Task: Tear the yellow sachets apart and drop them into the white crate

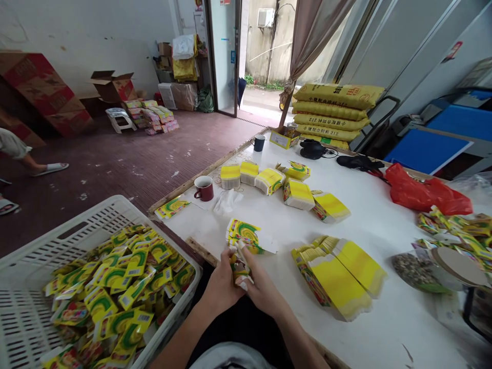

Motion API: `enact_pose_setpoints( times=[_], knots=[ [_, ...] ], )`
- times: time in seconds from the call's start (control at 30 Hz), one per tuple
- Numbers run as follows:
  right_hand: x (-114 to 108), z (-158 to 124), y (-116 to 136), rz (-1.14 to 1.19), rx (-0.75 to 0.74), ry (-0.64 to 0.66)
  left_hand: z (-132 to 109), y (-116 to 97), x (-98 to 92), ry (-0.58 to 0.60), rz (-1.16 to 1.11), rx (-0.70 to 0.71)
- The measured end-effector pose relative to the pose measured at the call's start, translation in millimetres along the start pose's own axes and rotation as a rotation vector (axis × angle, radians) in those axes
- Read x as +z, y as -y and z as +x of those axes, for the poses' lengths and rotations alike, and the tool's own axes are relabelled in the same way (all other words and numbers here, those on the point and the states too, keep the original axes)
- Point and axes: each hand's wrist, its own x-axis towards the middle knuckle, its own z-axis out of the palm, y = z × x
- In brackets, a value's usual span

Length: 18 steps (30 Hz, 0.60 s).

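Note:
Both my hands meet at the near edge of the white table [384,220]. My left hand [221,287] and my right hand [261,289] are closed together on a small yellow-green packet [239,269]. Just beyond them lies a short stack of the same packets [244,233], face up. A long fanned row of flat yellow packets [340,274] lies to the right of my right hand. The white plastic crate [57,241] at my left holds several filled yellow-green packets [115,292].
Several yellow packet bundles [298,195], a red mug [205,188], a dark cup [259,142] and a red plastic bag [426,195] lie farther on the table. Loose packets [457,230] pile at right. Yellow sacks [334,113] stand behind. Another person's foot [49,167] shows at far left.

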Motion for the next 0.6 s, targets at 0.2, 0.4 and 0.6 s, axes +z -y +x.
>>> enact_pose_setpoints(
  times=[0.2,0.4,0.6],
  knots=[
    [1.2,0.0,-14.2,-0.120,-0.129,-0.095,-5.4,19.1,14.4,-0.305,0.204,0.094],
    [-12.3,-1.5,-18.1,-0.330,-0.094,0.072,-10.2,7.8,-11.4,-0.147,0.142,-0.064],
    [-37.7,2.4,-4.5,-0.420,-0.026,0.277,2.3,-8.3,-42.2,0.104,0.145,-0.153]
  ],
)
